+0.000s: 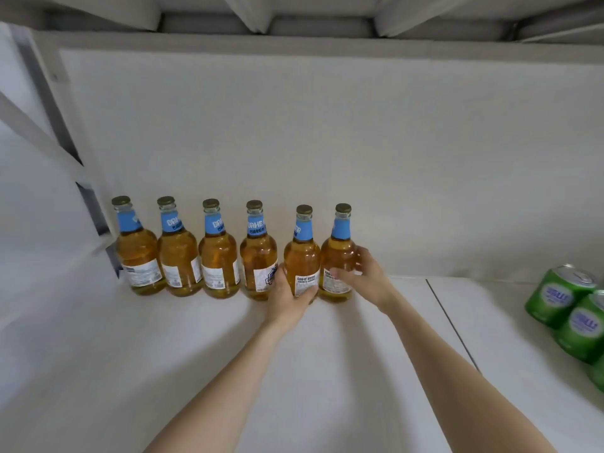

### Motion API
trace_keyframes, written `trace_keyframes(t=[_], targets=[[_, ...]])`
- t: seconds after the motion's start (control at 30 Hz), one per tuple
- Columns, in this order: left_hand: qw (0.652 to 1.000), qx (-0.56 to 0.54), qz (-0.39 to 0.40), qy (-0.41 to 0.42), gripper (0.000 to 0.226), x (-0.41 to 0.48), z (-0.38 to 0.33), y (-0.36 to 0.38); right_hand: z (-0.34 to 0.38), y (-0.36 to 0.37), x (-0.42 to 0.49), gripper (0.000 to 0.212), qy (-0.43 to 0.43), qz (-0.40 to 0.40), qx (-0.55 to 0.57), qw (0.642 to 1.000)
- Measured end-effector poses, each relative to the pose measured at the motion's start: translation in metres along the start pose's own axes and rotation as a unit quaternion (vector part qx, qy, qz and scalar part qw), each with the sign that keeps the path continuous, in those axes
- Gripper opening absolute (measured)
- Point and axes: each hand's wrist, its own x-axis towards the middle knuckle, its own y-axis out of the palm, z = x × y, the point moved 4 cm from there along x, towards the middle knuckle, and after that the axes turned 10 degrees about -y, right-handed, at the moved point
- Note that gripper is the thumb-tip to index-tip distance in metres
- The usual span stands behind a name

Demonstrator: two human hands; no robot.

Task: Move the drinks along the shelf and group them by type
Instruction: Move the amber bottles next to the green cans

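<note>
Head view: six round-shouldered glass bottles [219, 253] of amber drink, gold-capped with blue neck bands, stand in a row from 9 o'clock to centre on the smooth white shelf [196, 354]. The left hand [289, 299] wraps the fifth bottle [302, 256] near its base. The right hand [366, 276] curls round the sixth bottle [340, 250]. Glossy green cans [562, 295] cluster at 3 o'clock.

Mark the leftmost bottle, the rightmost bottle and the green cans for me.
leftmost bottle [137, 253], head view, amber body.
rightmost bottle [338, 247], head view, amber shoulder.
green cans [555, 297], head view, upper can's label.
</note>
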Motion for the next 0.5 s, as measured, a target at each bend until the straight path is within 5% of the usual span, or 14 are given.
trace_keyframes(t=[0.2,0.4,0.5], targets=[[0.994,-0.07,0.061,-0.052,0.073,0.013,0.015,-0.005,-0.02,0.004,0.02,0.074,0.009,0.014,0.159,0.987],[0.995,-0.042,0.071,-0.063,0.09,0.004,0.009,-0.012,-0.018,0.003,0.012,0.072,0.012,0.013,0.186,0.982],[0.993,-0.006,0.09,-0.072,0.073,-0.004,0.003,-0.013,-0.014,0.001,0.002,0.07,0.016,0.006,0.192,0.981]])
